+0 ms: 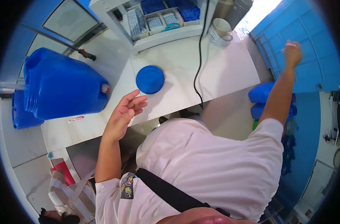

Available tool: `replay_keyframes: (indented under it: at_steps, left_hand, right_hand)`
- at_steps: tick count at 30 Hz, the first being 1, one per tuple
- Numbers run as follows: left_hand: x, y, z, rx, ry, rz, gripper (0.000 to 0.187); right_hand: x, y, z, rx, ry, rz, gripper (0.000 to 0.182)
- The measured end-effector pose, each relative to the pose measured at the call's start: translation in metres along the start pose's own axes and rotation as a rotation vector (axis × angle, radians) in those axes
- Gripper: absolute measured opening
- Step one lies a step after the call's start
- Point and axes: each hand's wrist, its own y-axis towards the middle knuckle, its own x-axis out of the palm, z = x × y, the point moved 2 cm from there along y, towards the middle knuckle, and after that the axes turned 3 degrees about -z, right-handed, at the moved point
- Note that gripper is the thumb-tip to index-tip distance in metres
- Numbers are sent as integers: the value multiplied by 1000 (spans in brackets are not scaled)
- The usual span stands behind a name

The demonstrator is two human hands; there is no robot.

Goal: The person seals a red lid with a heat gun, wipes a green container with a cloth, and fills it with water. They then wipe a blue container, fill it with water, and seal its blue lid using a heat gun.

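Observation:
My left hand (125, 115) is over the front edge of the white counter (177, 89), palm turned up, fingers apart, holding nothing. Its fingertips are just below a round blue lid (150, 79) on the counter, with no clear grip on it. Far to the right, my right hand (291, 54) is raised at the end of the outstretched arm, in front of a blue door. Its fingers are curled together; a small pale patch shows at them, too small to name.
A large blue jerrycan (65, 86) lies on the counter at left, near a small pink-and-white item (76, 119). A white shelf (166, 37) with baskets stands behind. Stacked bowls and a cup (221, 28) stand at right. A black cable (200, 63) hangs down across the counter.

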Motion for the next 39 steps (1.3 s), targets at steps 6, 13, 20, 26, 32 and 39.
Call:
replay_keyframes:
  at_steps: [6,13,20,26,32,39]
  left_hand:
    - [27,24,5,-47,99,-30,80]
    - [65,55,23,32,273,-18,81]
    - [112,90,44,489,454,187,68]
    - [104,71,46,529,241,531,23]
    - [82,28,45,500,452,849,24]
    - [45,-15,72,319,881,1022,58]
  right_hand:
    - [6,-56,18,467,319,-374,22]
    - [-172,-48,-88,216,1716,-396,44]
    - [-325,-113,-262,-310,2508,-780,39]
    - [-330,-121,-334,-479,2404,-905,37]
    - [-338,-125,-376,-724,2285,-786,30]
    - [-404,-77,-381,-858,2324,-349,31]
